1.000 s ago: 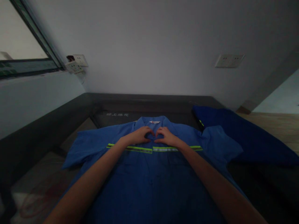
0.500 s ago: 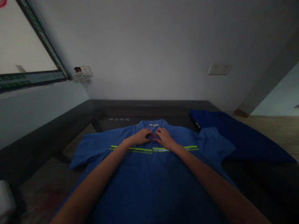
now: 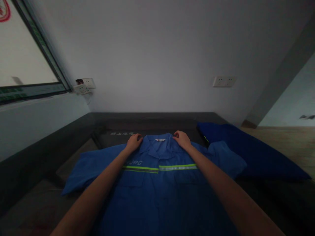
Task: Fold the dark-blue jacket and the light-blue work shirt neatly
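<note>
Shirt [image 3: 157, 200], blue, lies face up on the dark surface [image 3: 157, 124], collar [image 3: 149, 145] toward the far edge. Head view: lower part runs out of frame at the bottom; near edge of the surface isn't visible.

Left hand [image 3: 134, 142]: fingers bent, fingertips just beside the collar, at the shirt's shoulder. Right hand [image 3: 182, 139]: mirrors it on the other side, fingers bent, thumb tucked under, tips near the collar. Can't tell on either whether cloth is pinched or just touched. Hands well apart, collar between them, white label [image 3: 159, 140] showing inside the neck.

Yellow-green and silver strips [image 3: 178, 167] cross the chest, broken at the front opening. Pale letters [image 3: 136, 162] above the left strip, partly behind the forearm. Left sleeve [image 3: 83, 167] spread out toward the surface's left edge; right sleeve [image 3: 226, 160] bunched up, next to a darker blue cloth [image 3: 248, 152] along the right side.

White characters [image 3: 121, 133] on the dark surface near its far left corner. Wall [image 3: 157, 55] behind, sockets [image 3: 224, 81] on the right, more sockets [image 3: 85, 87] in the left corner by the window [image 3: 27, 49]. Dim picture, near area murky.
</note>
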Demonstrator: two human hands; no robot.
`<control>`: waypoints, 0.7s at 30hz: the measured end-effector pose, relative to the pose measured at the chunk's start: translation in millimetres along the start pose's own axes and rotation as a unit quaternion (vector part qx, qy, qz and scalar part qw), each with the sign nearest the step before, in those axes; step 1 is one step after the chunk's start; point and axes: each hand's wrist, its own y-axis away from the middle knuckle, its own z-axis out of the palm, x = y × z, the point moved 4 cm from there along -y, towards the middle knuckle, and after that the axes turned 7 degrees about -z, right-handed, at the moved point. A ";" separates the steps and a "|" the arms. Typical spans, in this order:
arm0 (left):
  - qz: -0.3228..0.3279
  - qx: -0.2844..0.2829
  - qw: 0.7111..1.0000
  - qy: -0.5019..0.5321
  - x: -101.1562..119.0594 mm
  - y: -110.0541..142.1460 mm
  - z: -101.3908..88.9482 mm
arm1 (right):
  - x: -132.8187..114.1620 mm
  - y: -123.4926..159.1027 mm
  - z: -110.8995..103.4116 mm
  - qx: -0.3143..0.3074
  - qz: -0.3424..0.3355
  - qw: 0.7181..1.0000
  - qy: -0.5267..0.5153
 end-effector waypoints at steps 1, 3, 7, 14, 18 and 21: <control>-0.005 0.002 1.000 -0.001 1.9 -3.5 3.7 | -5.5 -3.1 3.5 -0.001 0.004 1.000 0.010; -0.013 0.006 1.000 -0.004 8.3 -8.7 11.5 | -20.0 -8.5 10.3 0.000 0.010 0.999 0.032; -0.033 0.013 0.999 -0.012 20.5 -10.4 24.4 | -44.8 -15.4 21.8 -0.008 0.019 0.997 0.069; -0.039 0.023 0.999 -0.012 24.8 -3.0 27.5 | -43.1 -21.3 24.3 -0.026 0.034 0.993 0.108; -0.032 0.021 0.999 -0.003 25.7 -2.1 25.3 | -42.6 -25.3 22.3 -0.036 0.026 0.992 0.119; -0.026 0.017 0.999 0.011 25.7 -2.1 24.9 | -45.2 -29.4 22.2 -0.041 0.020 0.991 0.123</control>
